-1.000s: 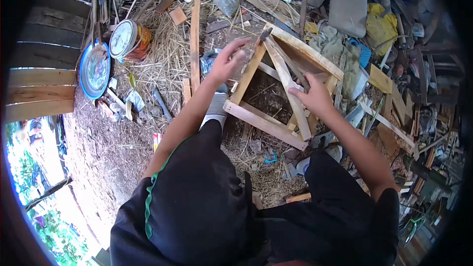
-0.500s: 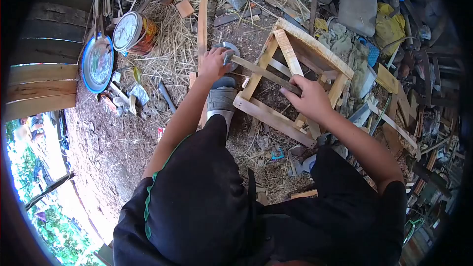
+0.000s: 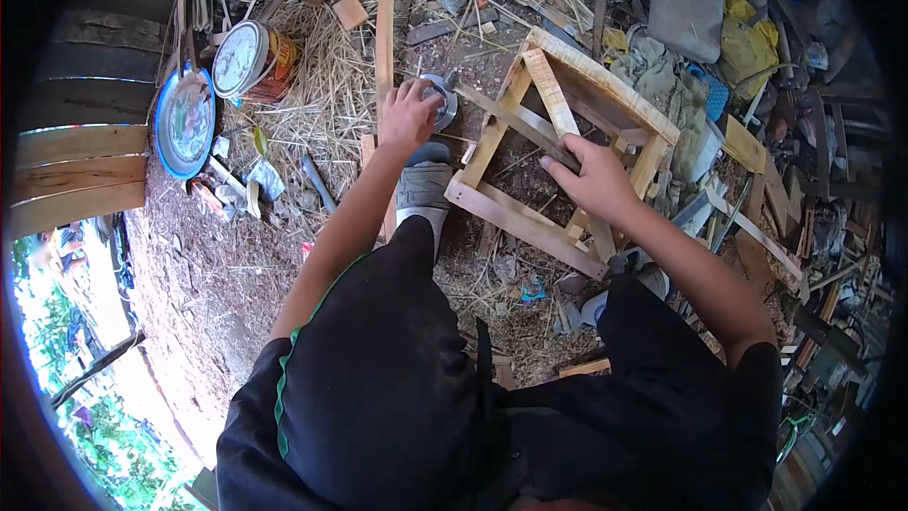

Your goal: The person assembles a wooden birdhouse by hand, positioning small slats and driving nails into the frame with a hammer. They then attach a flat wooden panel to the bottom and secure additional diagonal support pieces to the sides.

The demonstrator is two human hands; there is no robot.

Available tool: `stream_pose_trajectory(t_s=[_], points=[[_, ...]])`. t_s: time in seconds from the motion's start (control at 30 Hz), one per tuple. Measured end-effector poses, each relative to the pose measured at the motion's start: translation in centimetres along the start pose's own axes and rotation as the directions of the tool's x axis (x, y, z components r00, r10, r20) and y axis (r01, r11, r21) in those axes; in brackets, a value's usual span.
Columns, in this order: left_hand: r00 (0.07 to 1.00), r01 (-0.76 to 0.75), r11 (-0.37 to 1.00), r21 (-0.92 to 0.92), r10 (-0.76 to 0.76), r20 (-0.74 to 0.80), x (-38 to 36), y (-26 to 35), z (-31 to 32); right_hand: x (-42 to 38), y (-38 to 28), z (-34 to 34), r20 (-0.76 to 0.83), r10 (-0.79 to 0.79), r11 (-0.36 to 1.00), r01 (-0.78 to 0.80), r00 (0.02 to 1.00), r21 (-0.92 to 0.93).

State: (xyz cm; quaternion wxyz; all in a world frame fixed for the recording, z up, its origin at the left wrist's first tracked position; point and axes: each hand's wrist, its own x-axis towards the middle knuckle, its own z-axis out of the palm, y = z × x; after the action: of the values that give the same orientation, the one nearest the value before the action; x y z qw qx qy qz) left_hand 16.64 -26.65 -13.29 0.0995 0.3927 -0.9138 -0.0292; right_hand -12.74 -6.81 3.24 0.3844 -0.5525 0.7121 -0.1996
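Note:
My right hand (image 3: 596, 180) is closed around the handle of a hammer (image 3: 518, 125), whose head points up and left over the wooden frame. That frame (image 3: 530, 215), a box-like piece with a slanted slat (image 3: 551, 93) across it, lies on the ground. My left hand (image 3: 409, 117) is beside a small round metal tin (image 3: 443, 106), its curled fingers somewhat apart at the rim, and nothing shows in them. Just below the tin is my shoe (image 3: 423, 187).
A long wooden strip (image 3: 385, 33) lies left of the tin. Further left are a paint bucket (image 3: 242, 61) and a blue-rimmed basin (image 3: 185, 123). Scrap wood, cloth (image 3: 653, 76) and a yellow bag (image 3: 749, 49) lie to the right.
The hammer head has moved up and slightly right, away from my left hand. My left hand, earlier touching the head, is now apart from it at the tin.

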Motion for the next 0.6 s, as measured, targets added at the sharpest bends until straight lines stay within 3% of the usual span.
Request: stream_pose_trajectory(t_s=[0.2,0.6], points=[[1.000,0.000,0.998,-0.070,-0.001,-0.016,-0.4,0.6,0.0,0.0,0.7,0.3,-0.035,-0.052,0.999,0.052,0.998,0.013],[0.994,-0.088,0.996,0.018,0.086,0.066,-0.5,0.9,-0.1,0.4,-0.3,-0.1,-0.009,-0.021,1.000,0.022,1.000,0.014]])
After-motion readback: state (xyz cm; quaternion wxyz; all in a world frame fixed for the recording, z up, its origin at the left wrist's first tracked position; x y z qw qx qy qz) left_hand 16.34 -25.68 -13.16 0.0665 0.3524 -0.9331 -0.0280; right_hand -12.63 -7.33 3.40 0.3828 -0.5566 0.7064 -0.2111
